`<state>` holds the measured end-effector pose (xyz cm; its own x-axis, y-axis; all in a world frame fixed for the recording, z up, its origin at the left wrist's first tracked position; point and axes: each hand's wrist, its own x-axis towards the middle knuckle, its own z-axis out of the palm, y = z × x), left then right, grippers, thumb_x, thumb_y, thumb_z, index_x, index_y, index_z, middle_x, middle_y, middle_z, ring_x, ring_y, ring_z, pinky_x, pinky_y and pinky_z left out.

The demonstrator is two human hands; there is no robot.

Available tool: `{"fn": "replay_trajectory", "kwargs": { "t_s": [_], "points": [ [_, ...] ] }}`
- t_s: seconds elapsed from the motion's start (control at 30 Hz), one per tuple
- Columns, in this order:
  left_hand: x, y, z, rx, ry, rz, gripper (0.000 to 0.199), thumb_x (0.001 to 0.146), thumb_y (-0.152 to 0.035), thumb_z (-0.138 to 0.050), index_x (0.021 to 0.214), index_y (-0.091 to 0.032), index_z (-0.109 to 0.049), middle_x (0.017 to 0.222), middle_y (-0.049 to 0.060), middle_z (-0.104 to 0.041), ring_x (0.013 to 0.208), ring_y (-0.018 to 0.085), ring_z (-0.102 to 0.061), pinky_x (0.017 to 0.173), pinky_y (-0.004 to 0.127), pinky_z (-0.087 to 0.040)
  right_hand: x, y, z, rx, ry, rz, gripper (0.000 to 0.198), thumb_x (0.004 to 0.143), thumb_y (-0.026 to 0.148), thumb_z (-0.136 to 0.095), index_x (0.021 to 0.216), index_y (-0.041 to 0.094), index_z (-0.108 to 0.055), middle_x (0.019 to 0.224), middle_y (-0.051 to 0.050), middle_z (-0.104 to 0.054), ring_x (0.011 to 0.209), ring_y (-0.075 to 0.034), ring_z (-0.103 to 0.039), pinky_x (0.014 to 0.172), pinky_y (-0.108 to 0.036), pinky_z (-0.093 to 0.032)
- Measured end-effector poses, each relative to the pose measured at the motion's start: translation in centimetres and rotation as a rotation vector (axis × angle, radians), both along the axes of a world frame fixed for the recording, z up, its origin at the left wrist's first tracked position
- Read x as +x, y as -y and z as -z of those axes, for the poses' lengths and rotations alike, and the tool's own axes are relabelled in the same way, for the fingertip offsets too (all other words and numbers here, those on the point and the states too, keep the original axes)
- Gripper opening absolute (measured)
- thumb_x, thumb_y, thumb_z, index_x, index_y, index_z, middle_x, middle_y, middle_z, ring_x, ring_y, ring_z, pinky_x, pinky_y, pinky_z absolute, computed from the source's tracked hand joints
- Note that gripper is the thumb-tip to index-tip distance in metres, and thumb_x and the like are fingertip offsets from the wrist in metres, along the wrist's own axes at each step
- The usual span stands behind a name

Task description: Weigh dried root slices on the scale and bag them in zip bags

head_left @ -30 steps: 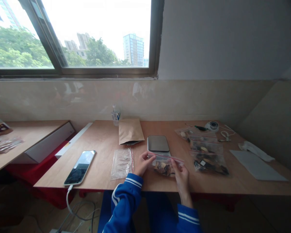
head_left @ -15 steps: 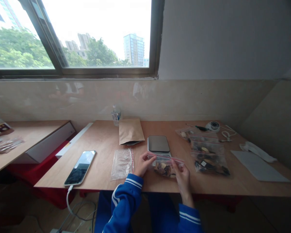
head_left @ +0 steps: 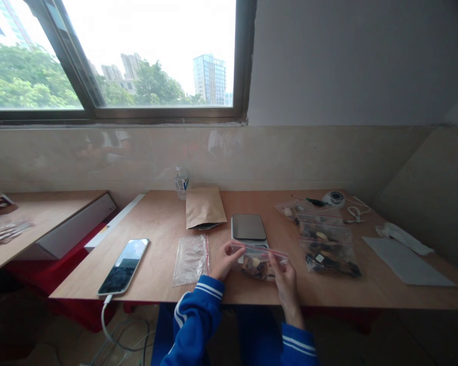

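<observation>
Both hands grip a clear zip-lock bag [head_left: 257, 268] by its red-lined top edge. Brown and pale dried pieces lie inside it. My left hand [head_left: 225, 259] pinches the left end of the seal, thumb on top. At the right end, my right hand [head_left: 284, 277] pinches the same strip. Just behind the bag sits a flat scale [head_left: 248, 227] with a metal top; the bag hides part of its front. An empty-looking clear zip-lock bag [head_left: 190, 260] lies flat beside my left hand.
A brown paper pouch [head_left: 205, 207] and a bottle [head_left: 181, 184] stand at the back. A charging phone [head_left: 125, 267] lies left. Several filled zip-lock bags [head_left: 330, 256], a screwdriver [head_left: 315, 202], a white round camera [head_left: 334, 199] and a white sheet [head_left: 406, 262] are on the right.
The pieces inside the held bag have shifted a little. Both hands keep their pinch on the seal, and the whole view has moved slightly.
</observation>
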<state>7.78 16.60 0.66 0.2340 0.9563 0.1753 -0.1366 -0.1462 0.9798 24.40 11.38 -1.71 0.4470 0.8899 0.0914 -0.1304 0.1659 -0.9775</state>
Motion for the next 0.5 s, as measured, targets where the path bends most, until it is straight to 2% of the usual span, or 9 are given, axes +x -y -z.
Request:
{"fn": "replay_trajectory", "kwargs": {
  "t_s": [0.13, 0.27, 0.33, 0.43, 0.47, 0.5],
  "points": [
    [0.1, 0.0, 0.0, 0.001, -0.005, -0.013, 0.030, 0.071, -0.041, -0.070, 0.083, -0.014, -0.067, 0.083, 0.006, -0.069, 0.081, 0.019, -0.063, 0.076, 0.030, -0.048, -0.2, 0.0, -0.1, 0.017, -0.065, -0.080, 0.050, 0.068, 0.043, -0.073, 0.110, 0.018, -0.061, 0.089, -0.007, -0.073, 0.085, -0.025, -0.069, 0.078, -0.039, -0.055],
    [0.0, 0.1, 0.1, 0.026, -0.020, -0.045, 0.027, 0.073, -0.039, -0.069, 0.083, -0.013, -0.068, 0.083, 0.006, -0.069, 0.079, 0.019, -0.063, 0.074, 0.030, -0.049, -0.4, -0.2, -0.1, -0.026, 0.005, -0.079, 0.042, 0.072, 0.047, -0.067, 0.098, 0.015, -0.065, 0.092, -0.009, -0.071, 0.086, -0.026, -0.067, 0.078, -0.041, -0.053],
    [-0.1, 0.0, 0.2, 0.037, -0.026, -0.061, 0.027, 0.073, -0.038, -0.070, 0.083, -0.013, -0.068, 0.082, 0.006, -0.069, 0.079, 0.019, -0.062, 0.073, 0.029, -0.049, -0.3, -0.3, -0.7, 0.023, 0.182, 0.058, 0.043, 0.073, 0.048, -0.066, 0.102, 0.016, -0.063, 0.101, -0.011, -0.069, 0.094, -0.027, -0.064, 0.085, -0.043, -0.049],
    [-0.2, 0.0, 0.4, 0.062, -0.037, -0.071, 0.026, 0.073, -0.037, -0.070, 0.083, -0.013, -0.068, 0.081, 0.006, -0.069, 0.078, 0.019, -0.062, 0.073, 0.029, -0.048, -0.3, -0.4, -2.9, 0.163, 0.625, 0.309, 0.047, 0.074, 0.043, -0.065, 0.114, 0.021, -0.058, 0.122, -0.012, -0.058, 0.114, -0.029, -0.052, 0.098, -0.047, -0.035],
    [-0.2, 0.0, 0.5, 0.074, -0.041, -0.069, 0.025, 0.073, -0.037, -0.070, 0.083, -0.013, -0.068, 0.081, 0.006, -0.069, 0.078, 0.018, -0.062, 0.074, 0.029, -0.048, -0.5, -0.4, -3.8, 0.200, 0.785, 0.303, 0.043, 0.076, 0.041, -0.064, 0.114, 0.023, -0.058, 0.125, -0.011, -0.056, 0.117, -0.029, -0.049, 0.100, -0.047, -0.032],
    [-0.2, -0.1, 0.5, 0.089, -0.046, -0.067, 0.025, 0.074, -0.037, -0.069, 0.083, -0.013, -0.069, 0.081, 0.006, -0.069, 0.078, 0.018, -0.061, 0.074, 0.029, -0.048, -0.7, -0.5, -4.7, 0.226, 0.932, 0.231, 0.036, 0.079, 0.037, -0.062, 0.112, 0.024, -0.059, 0.125, -0.010, -0.057, 0.117, -0.028, -0.048, 0.100, -0.046, -0.031]
  ]
}}
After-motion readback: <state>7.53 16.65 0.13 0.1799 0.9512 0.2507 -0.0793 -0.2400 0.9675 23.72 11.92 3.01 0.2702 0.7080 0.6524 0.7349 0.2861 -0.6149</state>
